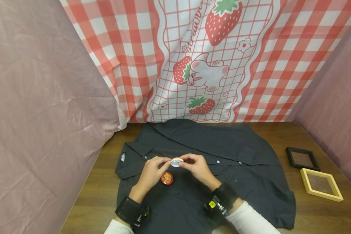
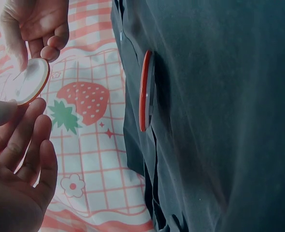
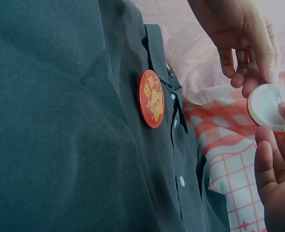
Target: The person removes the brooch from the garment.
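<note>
Both hands hold one round pin badge (image 1: 176,162) above a dark shirt (image 1: 181,201), its white-silver back turned up toward the head camera. The left hand (image 1: 152,170) pinches the badge's left edge between thumb and fingers. On the opposite edge, the right hand (image 1: 198,167) grips it the same way, its thumb on the back. A thin pin shows across the back of the badge (image 3: 268,108) in the right wrist view. A second badge (image 1: 167,178), red with a yellow star figure, sits on the shirt just below the left hand.
The shirt lies spread over a brown wooden table (image 1: 87,201), collar to the left. At the right stand a black frame (image 1: 289,159) and a light wooden frame (image 1: 305,182). A red checked strawberry cloth (image 1: 193,97) hangs behind, with pink cloth (image 1: 46,113) at the left.
</note>
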{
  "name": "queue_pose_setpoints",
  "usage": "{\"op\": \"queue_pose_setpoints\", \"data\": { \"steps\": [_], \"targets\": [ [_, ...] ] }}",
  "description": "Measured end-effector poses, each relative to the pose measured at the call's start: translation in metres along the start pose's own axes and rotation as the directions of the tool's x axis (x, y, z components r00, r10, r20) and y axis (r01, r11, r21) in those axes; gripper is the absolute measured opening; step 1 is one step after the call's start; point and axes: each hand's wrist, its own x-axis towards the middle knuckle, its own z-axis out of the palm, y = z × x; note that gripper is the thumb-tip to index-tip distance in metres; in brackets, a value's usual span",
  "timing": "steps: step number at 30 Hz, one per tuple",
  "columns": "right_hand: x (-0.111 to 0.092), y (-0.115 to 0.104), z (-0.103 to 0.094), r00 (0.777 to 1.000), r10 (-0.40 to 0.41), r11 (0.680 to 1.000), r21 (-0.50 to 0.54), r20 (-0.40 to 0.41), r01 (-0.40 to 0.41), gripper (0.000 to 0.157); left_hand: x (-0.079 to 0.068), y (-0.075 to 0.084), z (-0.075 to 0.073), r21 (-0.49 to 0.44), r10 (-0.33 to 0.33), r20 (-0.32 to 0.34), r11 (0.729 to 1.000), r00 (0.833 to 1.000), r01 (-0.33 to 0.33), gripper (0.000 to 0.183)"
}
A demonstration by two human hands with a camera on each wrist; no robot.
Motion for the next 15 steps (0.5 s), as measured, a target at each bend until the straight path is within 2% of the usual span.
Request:
{"op": "queue_pose_setpoints", "data": {
  "steps": [9, 15],
  "targets": [
    [-0.002, -0.003, 0.001, 1.0, 0.021, 0.999, -0.033, -0.021, -0.021, 0.017, 0.0, 0.0, 0.002, -0.042, -0.003, 0.016, 0.999, 1.0, 0.003, 0.017],
    [-0.009, -0.026, 0.003, 1.0, 0.01, 0.997, -0.083, -0.011, -0.011, 0.015, -0.001, 0.002, 0.003, -0.001, 0.017, 0.003, 1.0, 1.0, -0.017, 0.013]
  ]
}}
